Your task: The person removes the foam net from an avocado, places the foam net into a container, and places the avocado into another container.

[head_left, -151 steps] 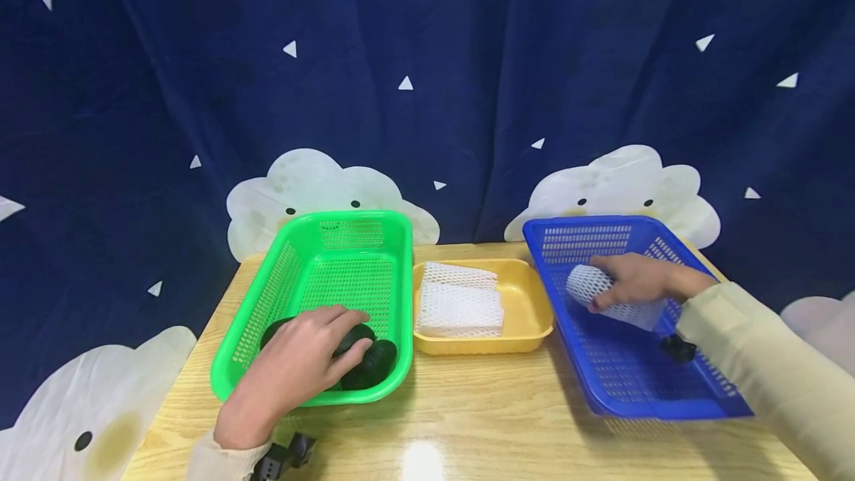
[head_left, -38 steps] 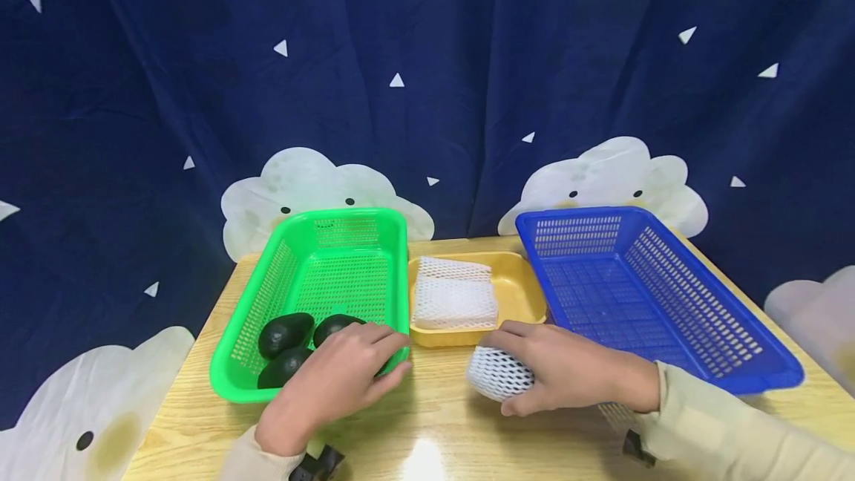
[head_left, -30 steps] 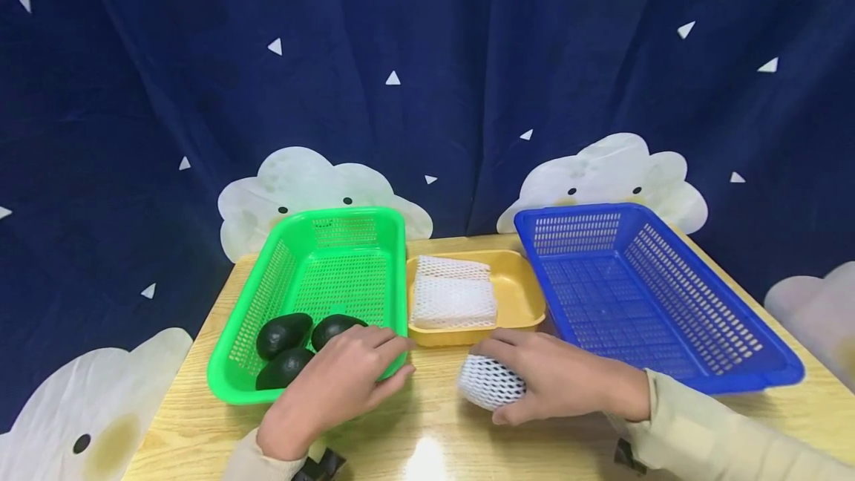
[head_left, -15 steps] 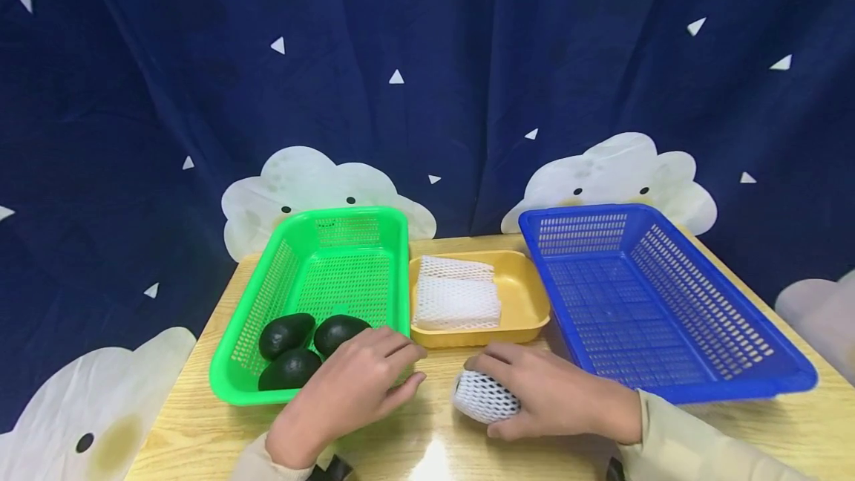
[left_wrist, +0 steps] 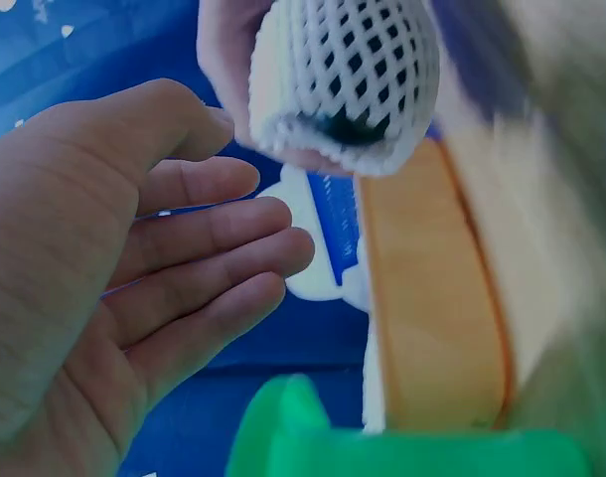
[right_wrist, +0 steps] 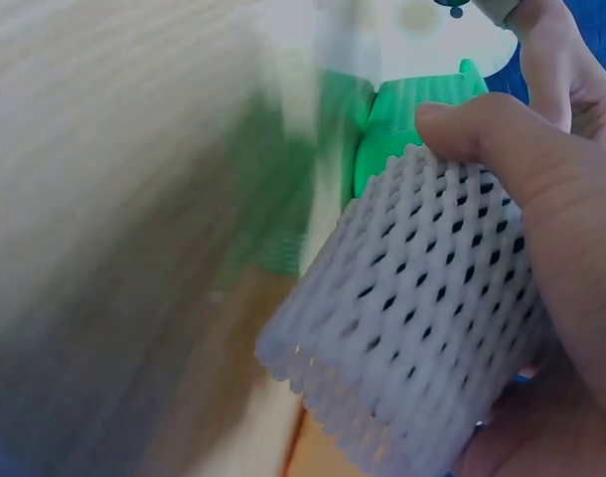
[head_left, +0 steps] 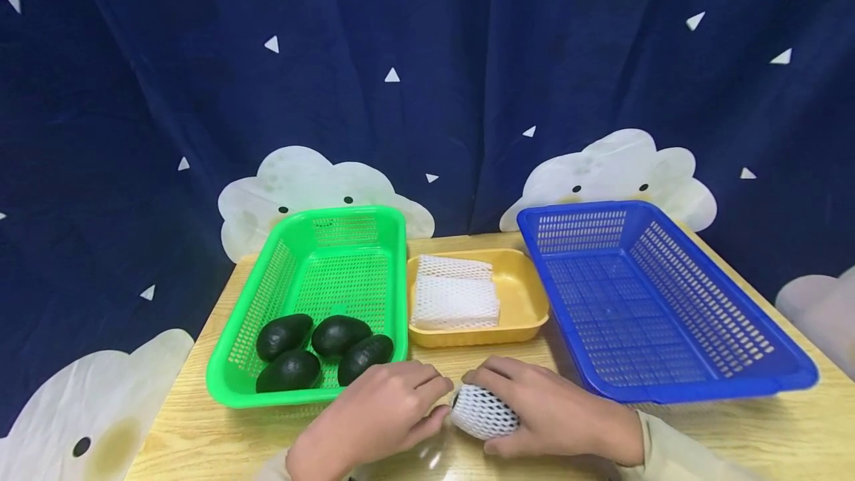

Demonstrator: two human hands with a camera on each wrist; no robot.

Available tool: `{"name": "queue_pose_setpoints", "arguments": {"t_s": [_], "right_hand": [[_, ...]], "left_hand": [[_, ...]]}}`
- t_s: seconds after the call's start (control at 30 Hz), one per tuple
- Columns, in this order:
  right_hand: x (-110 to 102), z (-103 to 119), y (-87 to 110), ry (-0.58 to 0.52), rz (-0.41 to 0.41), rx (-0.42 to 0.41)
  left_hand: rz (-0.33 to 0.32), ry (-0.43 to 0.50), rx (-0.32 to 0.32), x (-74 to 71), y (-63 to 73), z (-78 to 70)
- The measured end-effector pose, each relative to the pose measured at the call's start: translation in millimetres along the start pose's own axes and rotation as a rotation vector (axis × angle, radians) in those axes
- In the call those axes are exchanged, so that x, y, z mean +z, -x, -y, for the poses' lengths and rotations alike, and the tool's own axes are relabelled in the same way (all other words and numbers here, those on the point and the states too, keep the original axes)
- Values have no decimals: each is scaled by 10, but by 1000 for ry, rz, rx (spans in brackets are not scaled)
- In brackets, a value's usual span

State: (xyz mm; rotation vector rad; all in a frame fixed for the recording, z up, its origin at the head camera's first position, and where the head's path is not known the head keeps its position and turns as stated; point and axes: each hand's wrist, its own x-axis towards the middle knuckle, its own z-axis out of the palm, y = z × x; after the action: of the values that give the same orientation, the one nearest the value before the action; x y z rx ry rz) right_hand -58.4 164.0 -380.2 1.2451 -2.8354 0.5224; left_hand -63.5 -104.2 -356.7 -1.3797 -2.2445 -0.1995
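Observation:
My right hand (head_left: 544, 410) grips an avocado in a white foam net sleeve (head_left: 484, 413) over the front of the table. Dark skin shows through the mesh and at the sleeve's open end in the left wrist view. Close to that end is my left hand (head_left: 381, 418), holding nothing; the left wrist view shows its fingers (left_wrist: 224, 224) extended and apart from the sleeve. Several bare dark avocados (head_left: 341, 335) lie at the near end of the green basket (head_left: 223, 384). In the right wrist view the net sleeve (right_wrist: 412, 308) lies between thumb and palm.
A yellow tray (head_left: 524, 295) between the baskets holds flat white foam nets (head_left: 457, 301). To the right stands a blue basket (head_left: 634, 318), its near edge close to my right forearm. A dark blue curtain (head_left: 441, 80) hangs behind the wooden table (head_left: 180, 414).
My right hand has carried the sleeved avocado from the blue basket leftward to the table's front. My left hand has left the green basket, moving right and nearer, uncovering the avocado at right.

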Motion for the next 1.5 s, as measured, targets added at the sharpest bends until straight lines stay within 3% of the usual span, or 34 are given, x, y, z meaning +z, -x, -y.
{"name": "queue_pose_setpoints", "arguments": {"t_s": [0.23,0.93,1.23,1.5], "right_hand": [[108,-15,26,-9,-6,-2],[261,-102,61,-59,-2,-29],[296,-129,45,-72,-14,-39],[277,-122,23,-118,37,-37]], "left_hand": [[116,26,-2,80,-29,-113],[200,-94,31,209,15,-156],[170,-49,23,251,14,-142],[152,27,36,270,-2,-150]]}}
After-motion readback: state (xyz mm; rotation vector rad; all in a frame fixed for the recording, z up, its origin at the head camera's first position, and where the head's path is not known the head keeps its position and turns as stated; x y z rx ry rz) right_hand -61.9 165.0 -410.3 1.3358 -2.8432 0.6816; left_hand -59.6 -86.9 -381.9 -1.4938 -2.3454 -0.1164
